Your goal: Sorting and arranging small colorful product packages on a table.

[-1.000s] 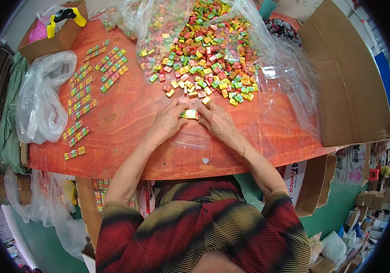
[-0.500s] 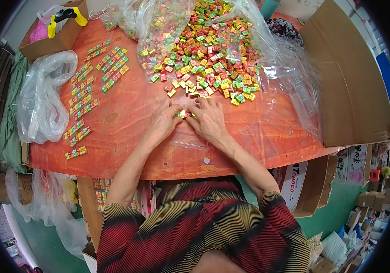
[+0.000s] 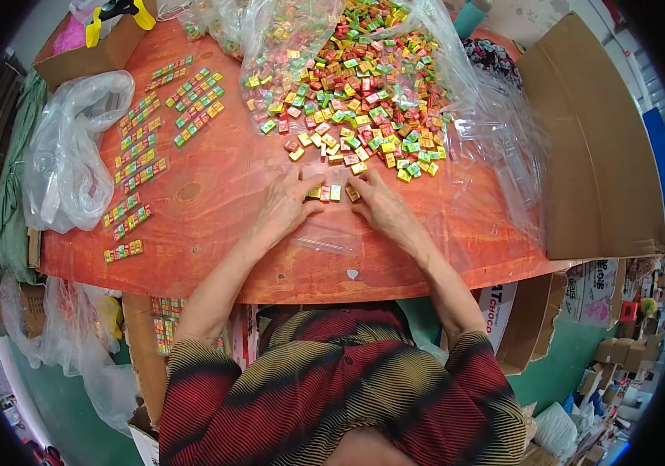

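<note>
Just in front of the heap, a short row of small wrapped candy boxes [image 3: 325, 193] in yellow, red and green lies on the red table. My left hand [image 3: 286, 203] pinches the row's left end between thumb and forefinger. A small gap to the right, my right hand [image 3: 387, 208] has thumb and fingers closed on a single small box [image 3: 353, 193]. Beyond both hands spreads a large heap of the same little boxes [image 3: 363, 101] in red, yellow, green and orange, partly under clear plastic. Clear film [image 3: 324, 237] lies on the table below the row.
Several finished-looking rows of boxes [image 3: 140, 176] lie on the table's left. A clear plastic bag [image 3: 68, 167] hangs at the left edge, with an open carton [image 3: 95, 58] behind it. Clear plastic trays [image 3: 495, 147] and a tall cardboard panel [image 3: 592, 147] stand on the right.
My hands have moved apart, the right one shifting right with a small box. The row between them, mostly covered before, now shows.
</note>
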### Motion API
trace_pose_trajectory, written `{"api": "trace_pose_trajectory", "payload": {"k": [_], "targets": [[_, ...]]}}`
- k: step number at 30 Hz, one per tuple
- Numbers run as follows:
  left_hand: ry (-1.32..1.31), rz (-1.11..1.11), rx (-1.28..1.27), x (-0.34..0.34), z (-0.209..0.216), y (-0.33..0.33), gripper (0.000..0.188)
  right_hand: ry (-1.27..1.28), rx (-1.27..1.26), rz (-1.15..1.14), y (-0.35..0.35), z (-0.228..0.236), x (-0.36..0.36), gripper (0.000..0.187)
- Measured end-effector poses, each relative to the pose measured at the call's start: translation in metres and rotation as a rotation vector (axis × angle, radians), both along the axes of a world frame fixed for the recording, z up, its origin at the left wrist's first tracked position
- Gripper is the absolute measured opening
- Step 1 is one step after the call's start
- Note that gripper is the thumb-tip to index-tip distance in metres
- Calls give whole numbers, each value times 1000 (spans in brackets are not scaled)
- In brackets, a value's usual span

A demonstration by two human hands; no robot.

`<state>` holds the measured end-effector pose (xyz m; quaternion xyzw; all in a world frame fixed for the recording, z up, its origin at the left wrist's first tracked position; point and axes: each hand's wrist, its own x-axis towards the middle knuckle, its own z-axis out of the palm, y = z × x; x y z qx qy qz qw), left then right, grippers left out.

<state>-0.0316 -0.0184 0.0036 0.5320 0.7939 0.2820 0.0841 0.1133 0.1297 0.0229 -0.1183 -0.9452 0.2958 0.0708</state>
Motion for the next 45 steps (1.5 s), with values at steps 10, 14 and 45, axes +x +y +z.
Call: {"api": "trace_pose_trajectory", "payload": {"k": [10, 14, 45], "targets": [[11, -22, 59, 12, 2, 12, 36, 98, -34, -11, 5, -16, -2, 38], [11, -43, 65, 9, -1, 12, 37, 77, 14, 36, 2, -15, -7, 36], [-121, 68, -37, 51, 18, -44, 34, 88, -40, -96, -61, -9, 34, 30]]}}
